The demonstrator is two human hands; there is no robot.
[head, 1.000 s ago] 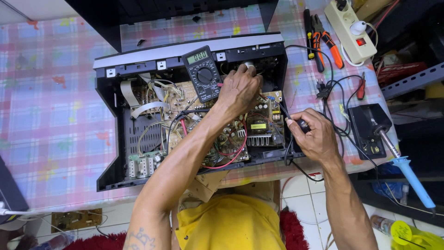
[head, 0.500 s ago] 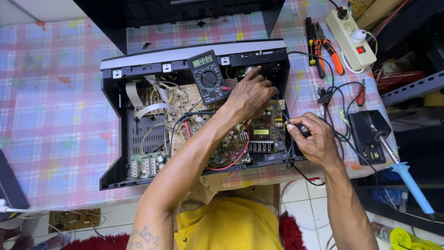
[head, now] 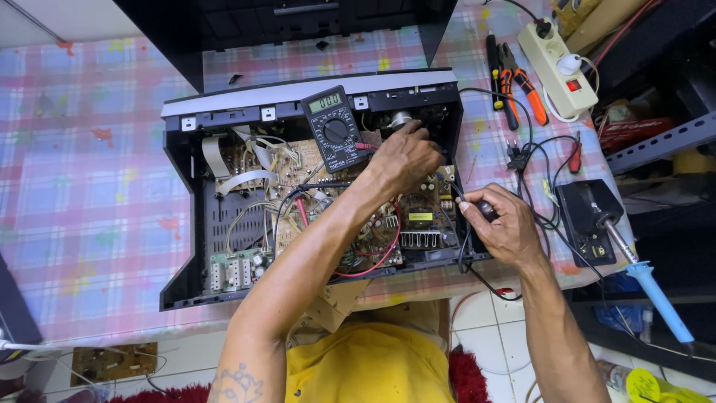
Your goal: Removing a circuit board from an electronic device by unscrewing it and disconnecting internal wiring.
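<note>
Probes are doing the work here: the right hand [head: 503, 227] is pinching a black test probe [head: 477, 207] between thumb and fingers, its tip angling down toward the circuit board [head: 358, 216] at the right edge of the opened black chassis [head: 186, 261], a pencil-like grip that seems meant for steadying the point. The left hand [head: 403, 160] is reaching across the board to the far side, fingers curled near a round metal part; whether it is gripping a second probe I cannot tell, as the knuckles are hiding it. Just left of that hand a multimeter [head: 333, 127] is lying propped on the chassis, display facing up toward the person, apparently so it is readable while both hands are busy. Beyond the right hand, a soldering iron stand [head: 589, 224] is sitting with the blue-handled iron [head: 656, 295] trailing off the checked tablecloth [head: 74, 186]; farther off, orange-handled pliers [head: 522, 78] and a power strip [head: 559, 63] are lying.
</note>
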